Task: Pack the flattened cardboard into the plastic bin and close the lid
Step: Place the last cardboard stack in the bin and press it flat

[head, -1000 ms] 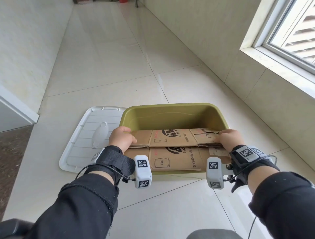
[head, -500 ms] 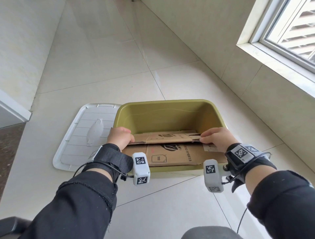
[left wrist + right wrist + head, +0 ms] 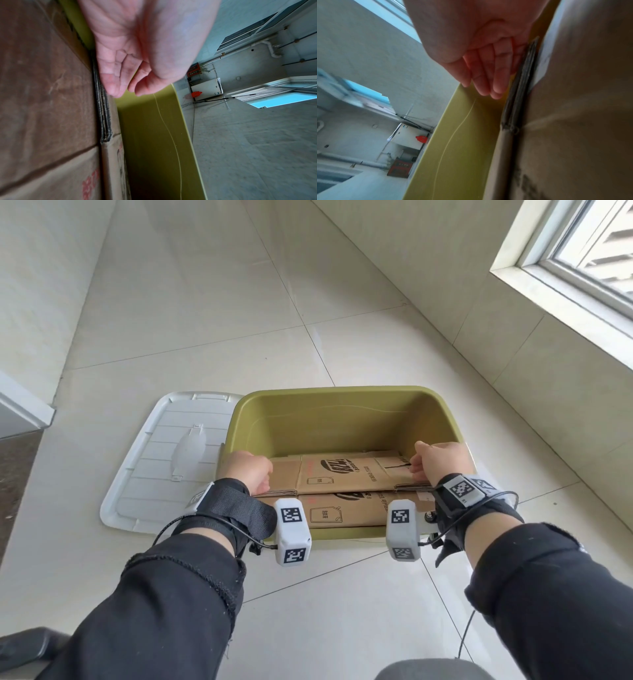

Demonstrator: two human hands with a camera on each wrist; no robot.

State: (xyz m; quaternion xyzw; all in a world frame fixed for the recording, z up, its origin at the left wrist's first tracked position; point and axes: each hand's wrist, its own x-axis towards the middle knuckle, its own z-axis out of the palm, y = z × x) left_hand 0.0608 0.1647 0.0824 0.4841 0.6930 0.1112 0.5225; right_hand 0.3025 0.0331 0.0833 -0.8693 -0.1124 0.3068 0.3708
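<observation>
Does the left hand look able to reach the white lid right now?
Likely yes: the left hand merely touches the cardboard, and the lid lies uncovered right beside it.

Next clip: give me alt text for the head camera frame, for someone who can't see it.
A person's left hand and right hand rest on the two ends of flattened cardboard lying in the near side of an open olive-green plastic bin on a tiled floor. The white lid lies flat on the floor at the bin's left.

Bright window daylight; wrist views blurred, bluish
</observation>
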